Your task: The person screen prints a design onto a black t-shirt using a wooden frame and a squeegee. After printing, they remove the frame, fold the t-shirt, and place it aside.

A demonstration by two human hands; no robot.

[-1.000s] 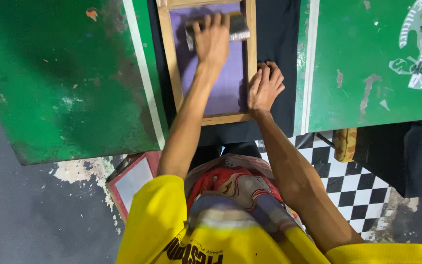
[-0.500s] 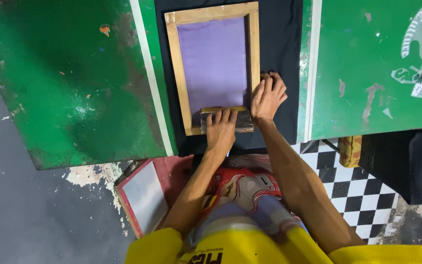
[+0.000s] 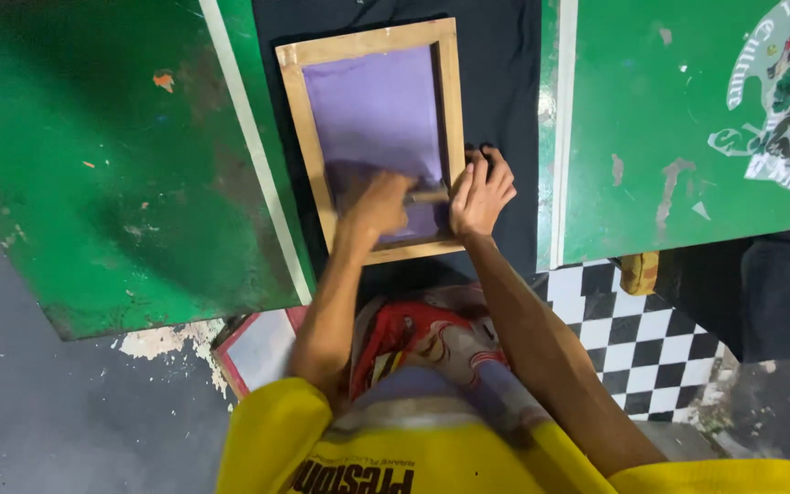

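The left hand [image 3: 378, 203] has its grip closed on a scraper [image 3: 427, 195], low on the purple screen [image 3: 377, 119]. The right hand [image 3: 479, 190] presses flat, open, on the wooden frame [image 3: 450, 101]. The pull looks nearly done.

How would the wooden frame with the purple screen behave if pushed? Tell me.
The wooden frame lies flat on black cloth, so it would probably slide, not tip. The right hand presses its right edge, which suggests it shifts easily. The left hand grips a tool on the thin screen, which likely flexes.
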